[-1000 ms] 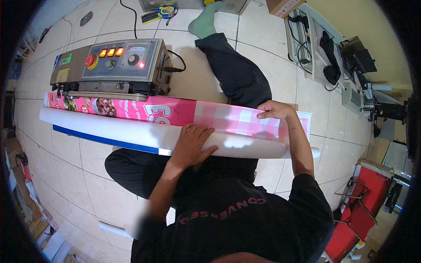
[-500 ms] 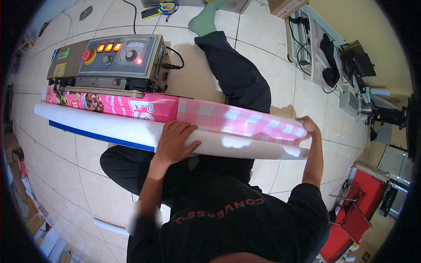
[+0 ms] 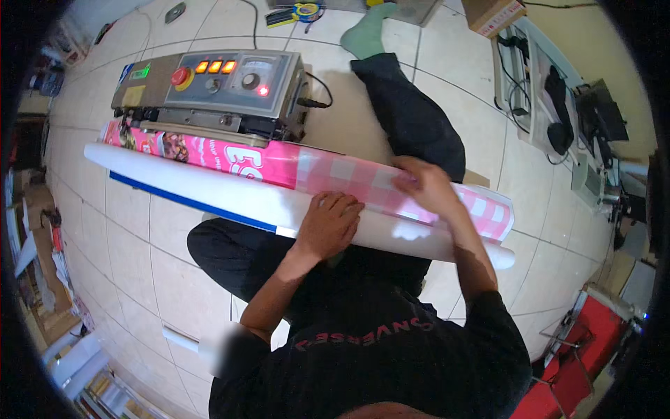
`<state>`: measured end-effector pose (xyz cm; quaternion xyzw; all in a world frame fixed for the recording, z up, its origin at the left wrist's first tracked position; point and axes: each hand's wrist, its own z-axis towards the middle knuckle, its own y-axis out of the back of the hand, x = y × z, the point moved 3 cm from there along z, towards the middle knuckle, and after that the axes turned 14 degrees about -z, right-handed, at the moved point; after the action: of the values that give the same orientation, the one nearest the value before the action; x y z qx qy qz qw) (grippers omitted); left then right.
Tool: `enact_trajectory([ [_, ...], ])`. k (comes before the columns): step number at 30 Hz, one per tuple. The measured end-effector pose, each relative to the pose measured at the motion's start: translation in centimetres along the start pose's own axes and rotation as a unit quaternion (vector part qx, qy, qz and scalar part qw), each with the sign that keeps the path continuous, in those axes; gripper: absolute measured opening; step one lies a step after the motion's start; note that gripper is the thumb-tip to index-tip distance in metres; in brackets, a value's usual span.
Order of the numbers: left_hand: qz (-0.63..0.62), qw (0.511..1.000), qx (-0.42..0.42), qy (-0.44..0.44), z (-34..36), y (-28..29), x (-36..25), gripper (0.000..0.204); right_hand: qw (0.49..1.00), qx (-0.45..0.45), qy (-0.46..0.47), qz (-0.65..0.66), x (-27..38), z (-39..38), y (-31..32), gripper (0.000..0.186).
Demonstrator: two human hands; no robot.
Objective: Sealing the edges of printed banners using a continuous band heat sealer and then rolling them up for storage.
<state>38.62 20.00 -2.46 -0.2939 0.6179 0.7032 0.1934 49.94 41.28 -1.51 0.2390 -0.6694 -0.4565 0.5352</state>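
Note:
Across my lap lies a long printed banner (image 3: pixel 269 165), bright pink at the left and pink-and-white checked at the right, with its white side rolled along the near edge. My left hand (image 3: pixel 331 222) presses on the white roll (image 3: pixel 209 187), fingers bent over its top beside the checked part. Farther right, my right hand (image 3: pixel 429 187) curls its fingers on the upper edge of the checked part. The banner's far left edge runs against the front of a grey machine (image 3: pixel 209 87) with a red knob, a dial and lit orange switches. A blue strip (image 3: pixel 188 201) shows under the roll.
A black cable (image 3: pixel 321 91) leaves the machine's right side. Beyond it are a yellow tape measure (image 3: pixel 306 12) and a cardboard box (image 3: pixel 492 15). My stretched leg (image 3: pixel 412 112) lies beyond the banner. A red chair (image 3: pixel 583 349) stands at the right on the tiled floor.
My right hand has left the banner's right end and moved left along its upper edge, toward my left hand. The whole view has shifted, and my left hand remains on the roll.

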Motion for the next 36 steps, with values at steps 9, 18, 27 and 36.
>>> enact_trajectory([
  [9, -0.031, 0.999, -0.025, -0.015, 0.3, 0.0, -0.4, 0.028, 0.996, 0.034, 0.044, 0.067, -2.7, -1.7, 0.8, 0.020],
  [18, -0.024, 1.000, -0.013, -0.013, 0.2, 1.9, 0.9, 0.028, 0.970, 0.120, -0.179, 0.109, -14.5, -11.1, 3.4, 0.019],
  [27, -0.046, 0.998, -0.031, 0.000, -0.7, 3.6, 1.7, 0.028, 0.933, 0.118, -0.238, 0.243, -20.1, -13.3, 2.7, 0.012],
  [36, -0.030, 0.997, -0.060, 0.024, -1.0, 4.8, 2.2, 0.026, 0.921, 0.115, -0.251, 0.274, -22.5, -15.3, 2.0, 0.010],
])
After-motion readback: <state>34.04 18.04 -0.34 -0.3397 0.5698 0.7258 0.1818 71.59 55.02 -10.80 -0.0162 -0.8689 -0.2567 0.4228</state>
